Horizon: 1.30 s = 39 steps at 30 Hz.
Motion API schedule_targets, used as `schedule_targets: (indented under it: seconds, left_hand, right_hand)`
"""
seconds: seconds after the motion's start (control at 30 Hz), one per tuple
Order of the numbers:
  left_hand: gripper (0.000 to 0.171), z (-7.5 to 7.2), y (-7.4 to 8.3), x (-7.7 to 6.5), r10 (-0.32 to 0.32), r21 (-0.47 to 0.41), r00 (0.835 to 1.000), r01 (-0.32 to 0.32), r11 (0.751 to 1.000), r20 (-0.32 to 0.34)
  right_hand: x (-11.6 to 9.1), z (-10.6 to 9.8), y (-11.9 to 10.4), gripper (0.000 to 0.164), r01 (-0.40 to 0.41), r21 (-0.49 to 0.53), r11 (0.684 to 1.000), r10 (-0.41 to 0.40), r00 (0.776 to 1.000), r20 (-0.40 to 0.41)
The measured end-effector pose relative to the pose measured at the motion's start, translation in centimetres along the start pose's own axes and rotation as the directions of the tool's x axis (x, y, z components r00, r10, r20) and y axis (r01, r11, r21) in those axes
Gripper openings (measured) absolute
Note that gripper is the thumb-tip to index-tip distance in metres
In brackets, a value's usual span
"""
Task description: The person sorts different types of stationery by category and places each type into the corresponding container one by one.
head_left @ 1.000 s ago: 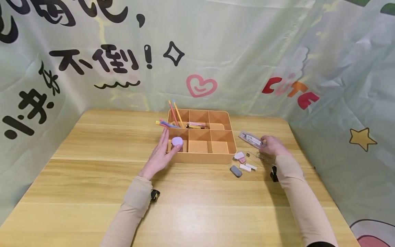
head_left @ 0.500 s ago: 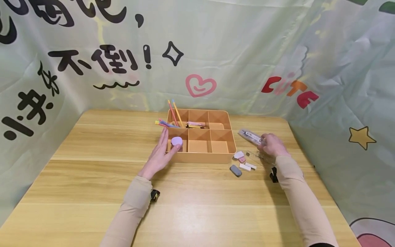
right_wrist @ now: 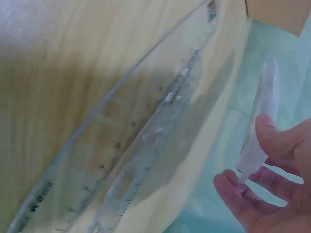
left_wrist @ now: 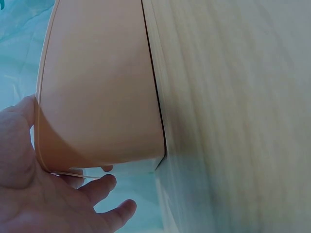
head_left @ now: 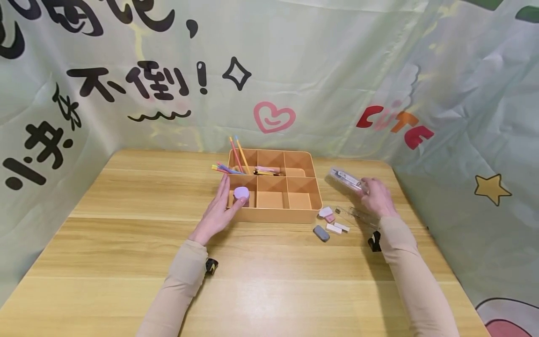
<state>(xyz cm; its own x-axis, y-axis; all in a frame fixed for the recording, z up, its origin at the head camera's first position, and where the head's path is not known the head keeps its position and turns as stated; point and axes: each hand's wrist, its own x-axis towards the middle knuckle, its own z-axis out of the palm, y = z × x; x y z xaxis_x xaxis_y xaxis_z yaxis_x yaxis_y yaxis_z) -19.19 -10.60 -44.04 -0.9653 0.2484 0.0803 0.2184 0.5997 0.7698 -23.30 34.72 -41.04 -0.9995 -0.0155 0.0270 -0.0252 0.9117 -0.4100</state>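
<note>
A clear plastic case (head_left: 344,178) with a metallic tool inside is pinched at its near end by my right hand (head_left: 379,196). In the right wrist view the case (right_wrist: 265,99) shows edge-on between thumb and fingers, raised above the table. My left hand (head_left: 215,210) rests against the left front corner of an orange-brown divided organizer (head_left: 278,216), its fingers fairly straight along the side and its thumb at the front rim. A purple-topped item (head_left: 241,193) stands in the front left compartment, beside that thumb. The left wrist view shows the organizer's outer wall (left_wrist: 97,87).
Pencils (head_left: 242,154) lean in the back left compartment, and pens (head_left: 267,172) lie in the back middle one. Right of the organizer lie a grey eraser (head_left: 321,233), white blocks (head_left: 334,228) and a pink piece (head_left: 330,218). Transparent rulers (right_wrist: 112,104) lie under the right forearm.
My right hand has lifted the clear case slightly off the table and shifted a little to the right. The left hand and the organizer stay in place.
</note>
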Motion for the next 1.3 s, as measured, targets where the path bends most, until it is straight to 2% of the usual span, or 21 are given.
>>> schedule_targets:
  seconds: [0.23,0.53,0.83,1.03,1.3]
  left_hand:
    - [0.087,0.0,-0.2,0.1,-0.011,0.000,1.000,0.011,1.000,-0.002]
    - [0.088,0.0,-0.1,-0.1,-0.013,-0.003,1.000,0.013,1.000,-0.002]
    - [0.087,0.1,-0.1,0.0,-0.017,0.000,1.000,0.017,1.000,-0.001]
    - [0.087,0.1,-0.1,0.1,-0.017,-0.002,1.000,0.017,1.000,-0.002]
    - [0.088,0.1,0.0,0.0,-0.019,0.001,1.000,0.019,1.000,-0.001]
  right_hand:
    - [0.0,-0.5,-1.4,0.050,0.050,0.006,0.999,-0.049,0.989,-0.140]
    - [0.2,-1.3,-3.8,0.048,0.128,-0.005,0.992,-0.126,0.963,-0.240]
    - [1.1,-1.8,-6.3,0.045,0.184,-0.061,0.981,-0.193,0.952,-0.237]
    - [2.1,-1.9,-7.5,0.044,0.242,-0.128,0.962,-0.264,0.943,-0.201]
    - [3.1,-2.1,-9.0,0.042,0.293,-0.184,0.938,-0.319,0.938,-0.138]
